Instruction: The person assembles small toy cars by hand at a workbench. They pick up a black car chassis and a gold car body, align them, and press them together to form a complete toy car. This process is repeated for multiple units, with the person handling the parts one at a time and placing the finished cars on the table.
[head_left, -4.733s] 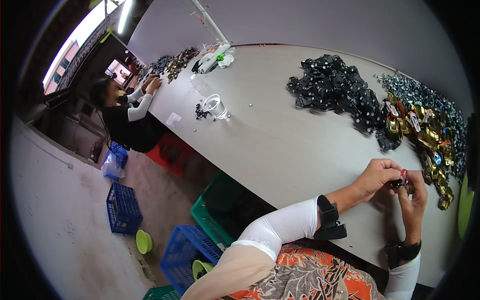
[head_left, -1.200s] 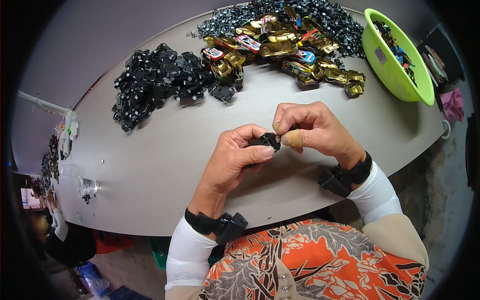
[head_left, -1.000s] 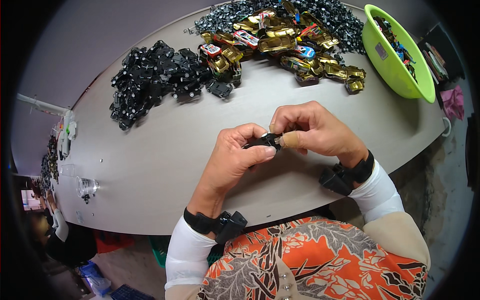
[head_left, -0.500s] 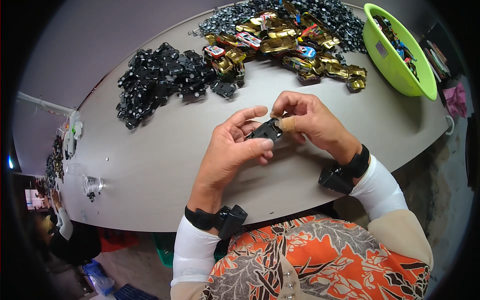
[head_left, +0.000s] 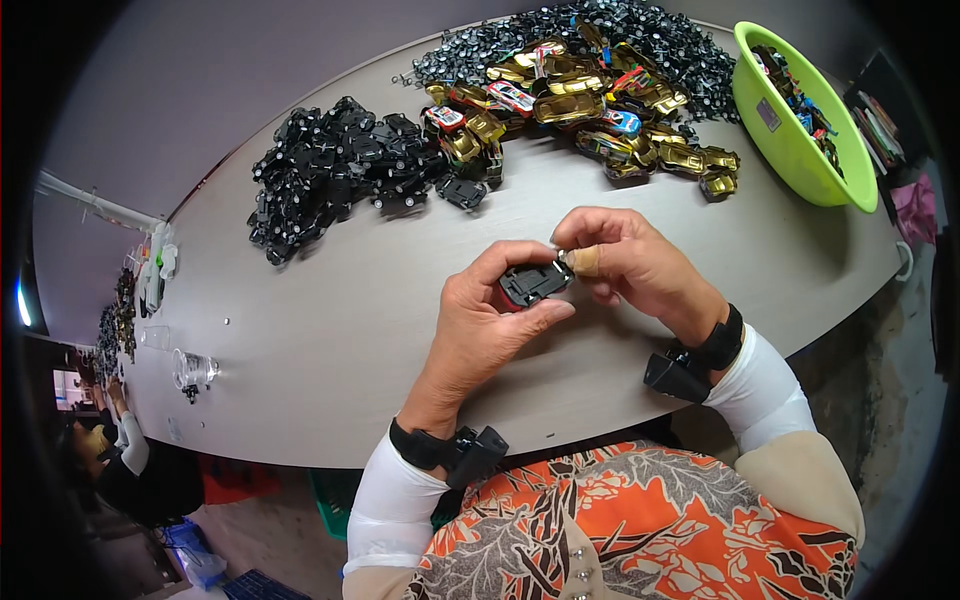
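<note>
Upside down in my left hand (head_left: 500, 305) is a toy car (head_left: 535, 284), its black underside up and a strip of red body along its lower left edge. My left thumb and fingers clasp it from both sides. At the car's right end, my bandaged right thumb and index finger pinch a small shiny part (head_left: 563, 257) that looks like a wheel axle. The fingertips of my right hand (head_left: 615, 258) partly hide that part, and the hand is against the car's end. Both hands are above the table.
Black chassis (head_left: 345, 165) lie heaped at the back left. Gold and coloured car bodies (head_left: 570, 105) form a pile beside them, with small wheel axles (head_left: 460, 60) behind. A green basin (head_left: 800, 165) stands at the right, a clear cup (head_left: 190, 368) at the left. Another person (head_left: 125, 450) sits far left.
My left fingers have closed further round the toy car, which now lies flatter and shows its red edge. My right hand still pinches at its end. The whole view has shifted slightly.
</note>
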